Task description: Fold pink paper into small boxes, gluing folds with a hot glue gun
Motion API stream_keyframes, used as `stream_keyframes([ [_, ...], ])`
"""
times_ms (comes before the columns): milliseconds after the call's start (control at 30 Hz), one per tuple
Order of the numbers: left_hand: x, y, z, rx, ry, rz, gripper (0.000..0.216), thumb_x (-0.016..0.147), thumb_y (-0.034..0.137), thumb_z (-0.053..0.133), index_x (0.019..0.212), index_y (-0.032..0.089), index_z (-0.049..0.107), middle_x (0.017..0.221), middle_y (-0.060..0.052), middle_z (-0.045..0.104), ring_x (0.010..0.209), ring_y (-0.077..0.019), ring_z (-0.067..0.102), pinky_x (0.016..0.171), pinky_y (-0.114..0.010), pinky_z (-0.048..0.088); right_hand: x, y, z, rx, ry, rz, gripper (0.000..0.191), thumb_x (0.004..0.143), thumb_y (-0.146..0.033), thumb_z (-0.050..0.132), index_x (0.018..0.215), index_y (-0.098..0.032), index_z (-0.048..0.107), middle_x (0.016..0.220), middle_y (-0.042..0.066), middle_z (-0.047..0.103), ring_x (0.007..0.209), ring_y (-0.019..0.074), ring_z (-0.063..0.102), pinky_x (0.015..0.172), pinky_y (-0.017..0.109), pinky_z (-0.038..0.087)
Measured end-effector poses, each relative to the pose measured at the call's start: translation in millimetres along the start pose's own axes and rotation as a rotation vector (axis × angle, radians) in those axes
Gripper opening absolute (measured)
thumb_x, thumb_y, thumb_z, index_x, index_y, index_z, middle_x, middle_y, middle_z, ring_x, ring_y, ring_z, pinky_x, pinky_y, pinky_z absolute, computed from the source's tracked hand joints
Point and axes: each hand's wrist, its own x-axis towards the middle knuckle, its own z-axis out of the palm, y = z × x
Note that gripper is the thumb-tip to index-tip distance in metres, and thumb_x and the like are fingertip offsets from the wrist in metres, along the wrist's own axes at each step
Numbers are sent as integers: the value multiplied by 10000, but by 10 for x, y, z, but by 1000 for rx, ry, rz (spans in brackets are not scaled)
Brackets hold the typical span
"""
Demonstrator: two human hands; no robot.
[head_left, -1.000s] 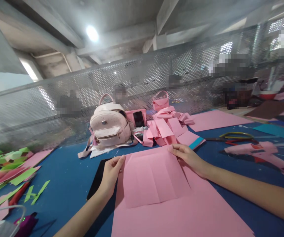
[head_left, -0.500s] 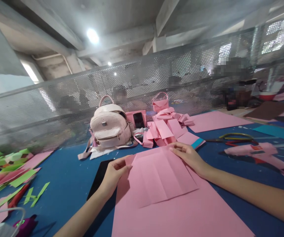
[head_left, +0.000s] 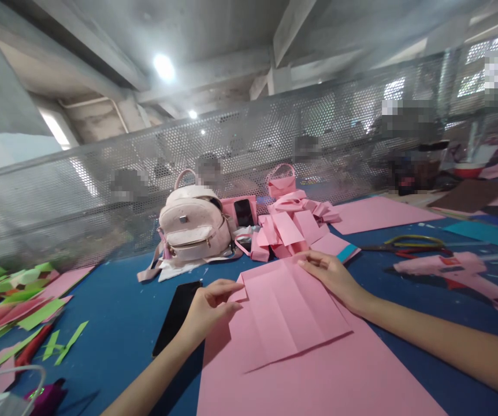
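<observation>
A creased pink paper sheet (head_left: 292,315) lies over a larger pink sheet (head_left: 301,381) on the blue table, its near edge lifted slightly. My left hand (head_left: 210,309) is at the far left corner of the large sheet, closed with thumb and fingers around a small bent-up flap of paper. My right hand (head_left: 329,277) pinches the far right edge of the creased sheet, holding it against the large one. A black phone (head_left: 175,318) lies beside my left hand. Past the papers sits a pile of folded pink paper pieces (head_left: 286,231).
A pale pink backpack (head_left: 194,225) stands at the back against a perforated metal screen (head_left: 249,138). To the right are a pink glue gun (head_left: 461,271) and scissors (head_left: 409,242). Green paper scraps (head_left: 52,346) and a purple object (head_left: 47,398) lie at left.
My left hand has shifted a little to the right, and the sheet's left corner is now bent up at its fingers. My right hand has stayed in place.
</observation>
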Motion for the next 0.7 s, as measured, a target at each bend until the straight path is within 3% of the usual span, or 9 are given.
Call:
stream_keyframes([
  [167,9,-28,-5,74,-7,16,311,731,310,758,1031,228,763,997,-86,693,898,-217,609,775,-295,483,-24,-48,-8,-30,-57,-2,441,762,-561,651,983,-189,738,1009,86,735,981,311,636,826,392,492],
  [300,7,-38,-12,94,-1,11,289,747,287,738,1029,229,761,1006,-78,691,914,-216,609,772,-281,473,-28,-30,-14,2,-143,-50,394,797,-507,647,1042,-213,740,1123,76,714,1087,303,609,938,401,455],
  [500,5,-30,-15,102,0,3,276,757,256,726,1028,216,757,1011,-81,683,931,-220,605,781,-280,463,-12,4,12,-40,-231,-115,286,767,-396,679,960,-190,725,1060,75,700,1000,272,618,880,388,469],
  [700,4,-45,-24,87,6,7,270,758,249,727,1026,225,755,1016,-71,681,936,-212,607,790,-273,463,-12,26,24,-44,-306,-175,298,771,-406,700,980,-195,712,1104,83,645,1074,268,581,870,363,478],
])
